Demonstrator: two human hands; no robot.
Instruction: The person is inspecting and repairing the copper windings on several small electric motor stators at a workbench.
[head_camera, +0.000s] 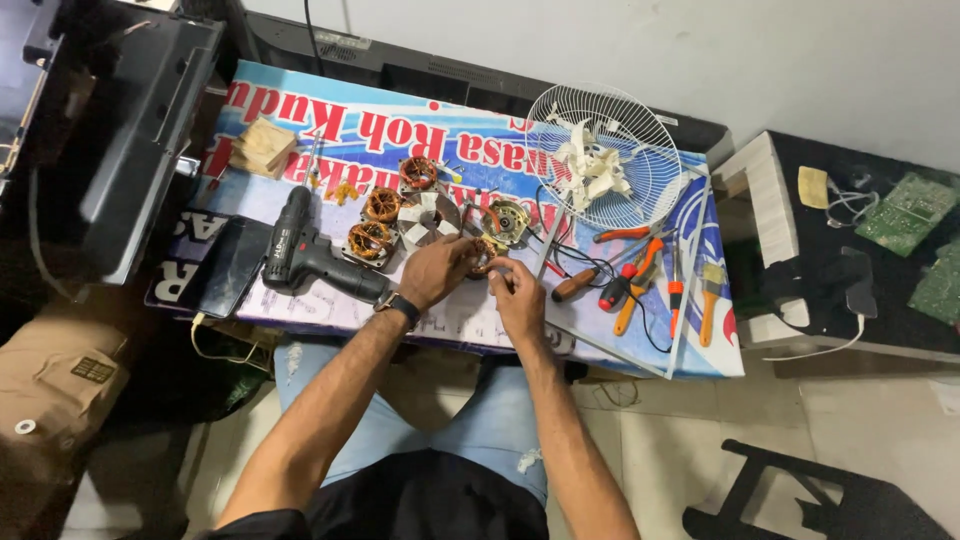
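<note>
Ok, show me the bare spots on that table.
Free: the front strip between the cordless drill and left hand, and the banner between the wooden block and fan guard. Crowded: the copper coils and hand tools.

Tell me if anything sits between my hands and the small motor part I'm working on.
Nothing visible does. The left hand and the right hand are both already on the small motor part at the table's front edge. The drill and the screwdrivers lie off to either side.
</note>
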